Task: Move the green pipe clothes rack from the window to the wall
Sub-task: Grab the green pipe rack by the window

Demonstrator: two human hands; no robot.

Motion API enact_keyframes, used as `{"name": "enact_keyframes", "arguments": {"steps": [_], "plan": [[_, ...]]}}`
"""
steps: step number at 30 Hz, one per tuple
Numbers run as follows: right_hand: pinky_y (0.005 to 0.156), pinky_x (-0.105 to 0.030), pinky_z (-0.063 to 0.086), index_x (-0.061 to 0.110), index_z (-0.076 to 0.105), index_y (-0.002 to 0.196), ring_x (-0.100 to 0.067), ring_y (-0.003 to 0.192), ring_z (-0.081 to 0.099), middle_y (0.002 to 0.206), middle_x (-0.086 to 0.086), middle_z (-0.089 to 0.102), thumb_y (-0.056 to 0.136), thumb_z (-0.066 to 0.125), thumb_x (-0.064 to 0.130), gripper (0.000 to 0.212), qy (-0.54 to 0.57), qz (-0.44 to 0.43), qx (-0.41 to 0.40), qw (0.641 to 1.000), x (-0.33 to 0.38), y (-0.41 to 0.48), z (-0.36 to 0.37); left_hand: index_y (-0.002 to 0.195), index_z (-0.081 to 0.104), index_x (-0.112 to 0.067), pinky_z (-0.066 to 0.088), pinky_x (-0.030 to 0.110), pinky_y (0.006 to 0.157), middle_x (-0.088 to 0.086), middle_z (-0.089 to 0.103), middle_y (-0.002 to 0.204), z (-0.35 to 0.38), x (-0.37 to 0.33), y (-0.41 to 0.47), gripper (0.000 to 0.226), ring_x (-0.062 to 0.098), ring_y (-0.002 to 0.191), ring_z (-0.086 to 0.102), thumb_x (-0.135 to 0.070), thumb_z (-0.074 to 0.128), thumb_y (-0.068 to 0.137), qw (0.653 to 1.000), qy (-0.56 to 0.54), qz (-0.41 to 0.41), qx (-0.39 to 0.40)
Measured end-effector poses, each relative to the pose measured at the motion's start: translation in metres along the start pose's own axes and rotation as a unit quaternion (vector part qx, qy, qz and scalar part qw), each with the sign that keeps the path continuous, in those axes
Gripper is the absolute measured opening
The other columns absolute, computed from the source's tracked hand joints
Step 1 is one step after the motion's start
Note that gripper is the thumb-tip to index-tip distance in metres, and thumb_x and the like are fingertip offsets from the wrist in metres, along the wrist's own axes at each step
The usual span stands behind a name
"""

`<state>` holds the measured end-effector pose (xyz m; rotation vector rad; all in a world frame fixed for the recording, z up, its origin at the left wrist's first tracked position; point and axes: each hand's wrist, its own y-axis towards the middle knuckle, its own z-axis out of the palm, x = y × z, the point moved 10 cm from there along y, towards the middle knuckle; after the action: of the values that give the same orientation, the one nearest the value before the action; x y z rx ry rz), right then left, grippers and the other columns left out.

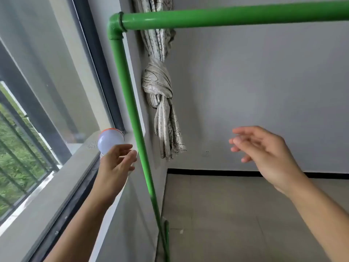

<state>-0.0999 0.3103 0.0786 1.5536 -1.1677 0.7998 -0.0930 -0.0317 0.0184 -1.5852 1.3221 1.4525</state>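
The tall green plastic pipe clothes rack (130, 103) stands by the window, with its upright post running up and down just to the right of the left hand (116, 163). That hand is open, fingers loosely curled, holding nothing, and is the nearer one. The right hand (264, 150) is open and empty too, well off to the right, under the long top bar.
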Motion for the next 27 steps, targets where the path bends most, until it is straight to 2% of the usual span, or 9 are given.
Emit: {"name": "enact_keyframes", "arguments": {"steps": [3,6,9,12,15,19,22,24,27], "plan": [[0.054,-0.018,0.051,0.026,0.063,0.102,-0.009,0.076,0.069,0.092,-0.002,0.071,0.09,0.06,0.017,0.016,0.02,-0.054,-0.036,0.998,0.042,0.031,-0.009,0.123,0.055,-0.008,0.054,0.046,0.089,0.004,0.062,0.106,0.001,-0.021,0.021,0.041,0.018,0.094,0.061,-0.027,0.062,0.086,0.998,0.023,0.047,-0.021],[0.054,-0.024,0.051,0.016,0.057,0.117,-0.011,0.075,0.069,0.094,-0.003,0.069,0.09,0.059,0.023,0.028,0.072,-0.064,-0.069,0.993,0.079,0.065,-0.012,0.136,0.044,-0.009,0.048,0.026,0.084,0.006,0.058,0.121,0.012,-0.033,0.04,0.048,0.019,0.104,0.058,-0.025,0.057,0.092,0.996,0.044,0.076,-0.032],[0.05,-0.024,0.051,0.012,0.049,0.128,-0.016,0.078,0.07,0.105,-0.007,0.066,0.088,0.062,0.032,0.047,0.177,-0.034,-0.079,0.98,0.099,0.094,-0.013,0.138,0.038,-0.013,0.046,0.034,0.093,0.003,0.057,0.116,0.023,-0.034,0.054,0.05,0.022,0.106,0.055,-0.031,0.051,0.094,0.995,0.041,0.089,-0.027],[0.05,-0.025,0.049,0.015,0.058,0.111,-0.018,0.079,0.071,0.104,-0.007,0.065,0.086,0.061,0.04,0.035,0.258,-0.03,-0.09,0.962,0.12,0.113,-0.013,0.115,0.046,-0.009,0.044,0.041,0.079,0.0,0.052,0.081,0.032,-0.027,0.067,0.028,0.026,0.08,0.052,-0.029,0.044,0.097,0.994,0.065,0.085,-0.016],[0.05,-0.022,0.048,0.019,0.06,0.087,-0.016,0.071,0.071,0.087,-0.004,0.069,0.09,0.057,0.037,0.018,0.327,-0.014,-0.118,0.937,0.13,0.124,-0.01,0.089,0.042,-0.005,0.048,0.054,0.081,0.021,0.057,0.081,0.037,-0.013,0.078,0.029,0.041,0.088,0.059,-0.032,0.041,0.098,0.996,0.062,0.058,0.002],[0.048,-0.022,0.046,0.018,0.057,0.081,-0.014,0.066,0.069,0.078,-0.004,0.069,0.092,0.055,0.03,0.017,0.356,-0.018,-0.151,0.922,0.129,0.133,-0.015,0.086,0.043,-0.002,0.047,0.056,0.082,0.034,0.062,0.093,0.045,-0.008,0.092,0.034,0.043,0.089,0.06,-0.034,0.041,0.098,0.996,0.075,0.045,0.027],[0.049,-0.023,0.046,0.018,0.058,0.082,-0.014,0.063,0.068,0.081,-0.005,0.069,0.09,0.058,0.031,0.015,0.346,-0.012,-0.181,0.921,0.12,0.141,-0.029,0.087,0.044,-0.002,0.047,0.046,0.07,0.02,0.059,0.078,0.06,-0.015,0.1,0.032,0.039,0.075,0.055,-0.033,0.043,0.097,0.992,0.095,0.061,0.052],[0.049,-0.024,0.046,0.017,0.058,0.083,-0.014,0.06,0.066,0.082,-0.007,0.069,0.088,0.06,0.031,0.014,0.341,-0.001,-0.2,0.918,0.113,0.147,-0.042,0.09,0.045,0.001,0.042,0.037,0.064,0.005,0.051,0.07,0.073,-0.021,0.102,0.031,0.025,0.067,0.049,-0.03,0.044,0.098,0.99,0.097,0.071,0.072],[0.049,-0.024,0.045,0.017,0.058,0.084,-0.014,0.055,0.062,0.086,-0.011,0.069,0.085,0.062,0.03,0.014,0.334,0.007,-0.212,0.918,0.103,0.155,-0.065,0.094,0.047,-0.002,0.047,0.041,0.071,0.01,0.056,0.076,0.097,-0.025,0.108,0.032,0.03,0.073,0.055,-0.033,0.045,0.097,0.986,0.109,0.079,0.1]]}}
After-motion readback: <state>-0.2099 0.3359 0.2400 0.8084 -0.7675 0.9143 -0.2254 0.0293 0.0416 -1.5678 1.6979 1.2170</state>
